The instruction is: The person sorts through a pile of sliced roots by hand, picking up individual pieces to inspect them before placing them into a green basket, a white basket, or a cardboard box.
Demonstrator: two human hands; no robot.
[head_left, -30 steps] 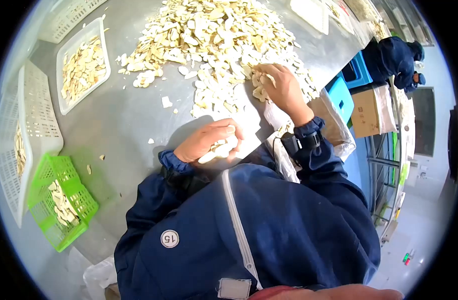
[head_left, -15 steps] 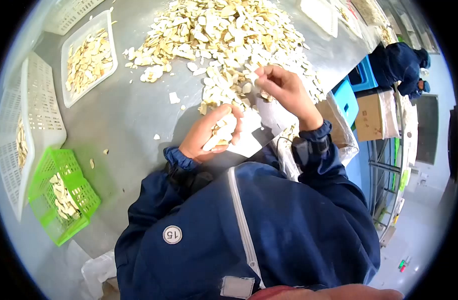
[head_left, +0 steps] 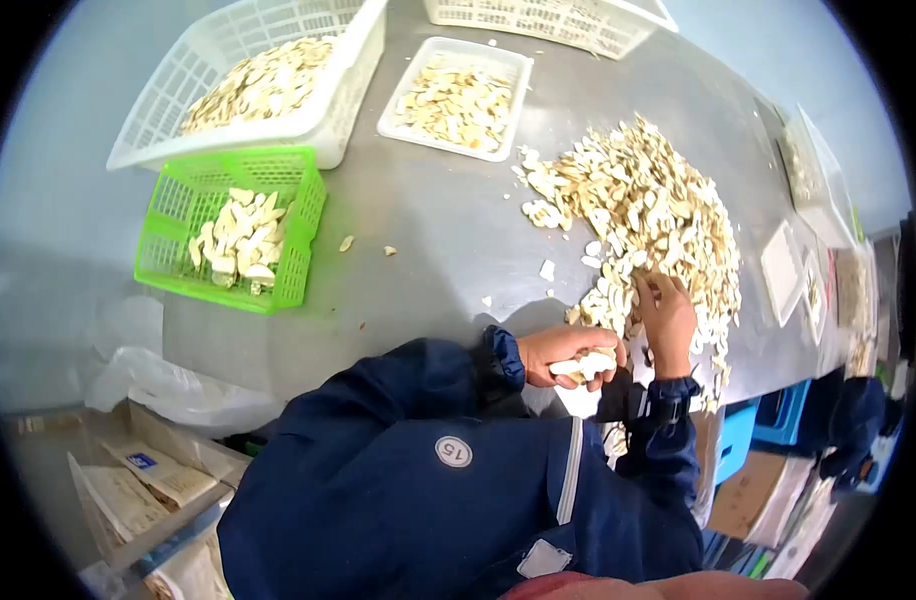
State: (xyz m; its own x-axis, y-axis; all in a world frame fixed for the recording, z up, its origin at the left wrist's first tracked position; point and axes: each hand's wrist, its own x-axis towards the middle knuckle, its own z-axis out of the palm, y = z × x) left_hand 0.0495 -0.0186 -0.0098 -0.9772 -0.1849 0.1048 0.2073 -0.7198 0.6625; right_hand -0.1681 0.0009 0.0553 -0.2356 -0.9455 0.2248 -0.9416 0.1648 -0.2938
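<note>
My left hand [head_left: 570, 352] is curled around several pale dried slices [head_left: 584, 366], held just over the near edge of the metal table. To its right, my right hand [head_left: 669, 322] reaches down into the near side of a large heap of the same cream-coloured slices [head_left: 668, 215]. Its thumb and fingertips are bent together among the slices; whatever they pinch is hidden. A few loose slices [head_left: 592, 250] and a white scrap [head_left: 547, 270] lie beside the heap.
Left on the metal table [head_left: 418, 220] stands a green basket [head_left: 300, 245] with slices. Behind it are a large white basket [head_left: 343, 125] and a shallow white tray [head_left: 523, 80], both holding slices. Cardboard boxes [head_left: 748, 490] and a person in dark clothing [head_left: 846, 420] are at right.
The view has swung left, so the baskets show more fully and the heap sits further right. My right hand has gone from holding a slice above the heap to reaching into it.
</note>
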